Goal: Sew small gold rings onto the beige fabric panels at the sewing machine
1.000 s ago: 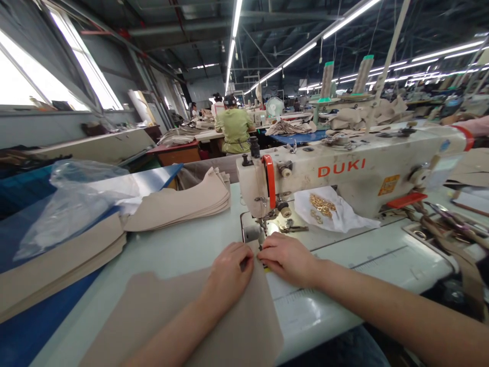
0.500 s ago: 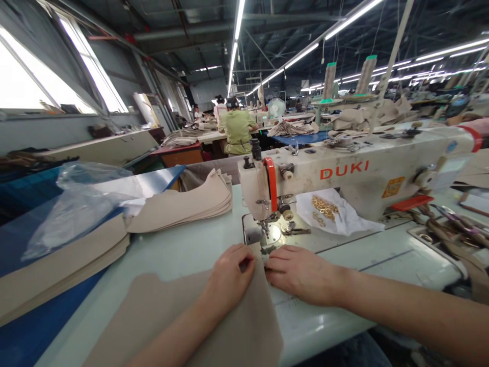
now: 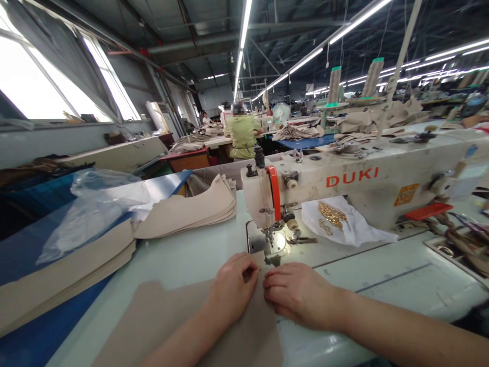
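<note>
A large beige fabric piece [image 3: 179, 316] lies on the pale green table, its narrow top end just in front of the needle area of the sewing machine [image 3: 351, 173]. My left hand [image 3: 237, 283] rests on this piece near that end, thumb and fingers pinched together on the fabric. At the fabric's right edge, my right hand [image 3: 296, 293] has its fingers bent and pressed together on the edge. Whatever lies under its fingertips is hidden. The metal needle plate [image 3: 275, 242] shows beyond both hands.
Behind the needle, gold-coloured rings [image 3: 332, 214] lie on a white cloth [image 3: 357, 224]. Stacked beige pieces [image 3: 191, 211] and a clear plastic bag [image 3: 87, 214] are at left. A tray [image 3: 445, 250] holds straps at right. A person in green [image 3: 242, 135] sits ahead.
The view has shifted slightly, so the machine and table appear a little lower and farther right. My right hand now sits closer to my left hand, over the fabric's edge.
</note>
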The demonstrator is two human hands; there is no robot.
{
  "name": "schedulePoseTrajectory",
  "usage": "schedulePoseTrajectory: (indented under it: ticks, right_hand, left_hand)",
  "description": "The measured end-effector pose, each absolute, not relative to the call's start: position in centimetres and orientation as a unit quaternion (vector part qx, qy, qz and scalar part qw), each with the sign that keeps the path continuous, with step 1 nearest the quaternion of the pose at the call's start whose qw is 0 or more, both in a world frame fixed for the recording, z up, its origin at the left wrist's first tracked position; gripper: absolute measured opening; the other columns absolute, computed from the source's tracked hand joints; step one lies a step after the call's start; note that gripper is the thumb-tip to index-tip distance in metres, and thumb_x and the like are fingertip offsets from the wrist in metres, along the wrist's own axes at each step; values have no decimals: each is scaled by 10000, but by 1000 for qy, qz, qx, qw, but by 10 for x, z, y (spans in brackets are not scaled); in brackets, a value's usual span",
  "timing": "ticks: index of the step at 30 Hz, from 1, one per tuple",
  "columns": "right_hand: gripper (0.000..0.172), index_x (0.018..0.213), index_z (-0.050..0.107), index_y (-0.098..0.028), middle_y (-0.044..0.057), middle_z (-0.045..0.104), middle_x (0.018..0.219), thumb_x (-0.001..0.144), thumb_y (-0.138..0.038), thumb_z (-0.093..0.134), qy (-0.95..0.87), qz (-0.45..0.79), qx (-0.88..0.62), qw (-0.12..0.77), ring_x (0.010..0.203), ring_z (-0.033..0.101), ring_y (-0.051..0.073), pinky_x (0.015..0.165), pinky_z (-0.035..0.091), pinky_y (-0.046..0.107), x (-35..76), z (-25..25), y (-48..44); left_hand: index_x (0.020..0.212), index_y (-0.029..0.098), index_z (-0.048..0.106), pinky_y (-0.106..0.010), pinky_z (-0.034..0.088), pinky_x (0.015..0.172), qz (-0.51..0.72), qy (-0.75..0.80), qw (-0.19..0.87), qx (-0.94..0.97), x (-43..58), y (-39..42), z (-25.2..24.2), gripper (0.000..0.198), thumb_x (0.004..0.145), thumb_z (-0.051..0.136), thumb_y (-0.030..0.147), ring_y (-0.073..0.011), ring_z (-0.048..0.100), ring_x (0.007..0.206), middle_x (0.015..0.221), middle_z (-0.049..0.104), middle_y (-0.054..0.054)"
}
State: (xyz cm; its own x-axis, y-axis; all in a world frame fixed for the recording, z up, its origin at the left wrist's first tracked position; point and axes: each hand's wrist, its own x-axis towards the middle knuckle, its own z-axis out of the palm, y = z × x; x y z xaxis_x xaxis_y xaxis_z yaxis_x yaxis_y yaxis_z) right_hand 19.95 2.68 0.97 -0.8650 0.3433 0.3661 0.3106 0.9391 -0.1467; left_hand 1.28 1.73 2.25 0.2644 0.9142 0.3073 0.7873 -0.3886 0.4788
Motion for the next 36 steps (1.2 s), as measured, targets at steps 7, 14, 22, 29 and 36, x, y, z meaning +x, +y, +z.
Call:
schedulePoseTrajectory:
  ticks: [7,14,22,29,36]
  right_hand:
    - [163,821,621,-151,54,667,843,878,-229,490,-963,49,-165,207,868,581,175,823,450,283,198,10,28]
    - [203,781,605,-168,32,653,800,903,-247,463,-962,25,-160,221,842,568,152,781,451,273,198,4,29]
    - [220,751,580,-178,16,657,824,924,-224,452,-965,11,-168,201,862,559,148,757,437,276,199,10,29]
    - [202,778,573,-180,7,655,868,932,-223,450,-967,3,-169,193,895,544,149,760,421,289,199,7,29]
    - [197,767,557,-179,12,658,883,931,-222,457,-968,3,-169,184,906,546,160,748,404,293,200,9,28]
  left_hand:
    - [629,200,535,-261,454,664,281,521,96,800,14,21,21,168,745,491,86,-159,575,706,687,591,-3]
    - [640,200,553,-261,474,678,287,484,83,823,14,28,20,180,776,492,98,-155,591,715,718,624,-10]
    - [642,205,562,-263,481,670,286,472,82,830,14,30,22,193,795,489,112,-154,594,706,709,628,-4]
    - [653,204,568,-269,485,681,296,465,73,831,14,31,19,186,802,499,116,-155,591,710,715,635,-6]
    - [674,205,575,-266,489,686,306,452,70,835,13,32,19,185,805,489,107,-154,600,729,740,641,-12]
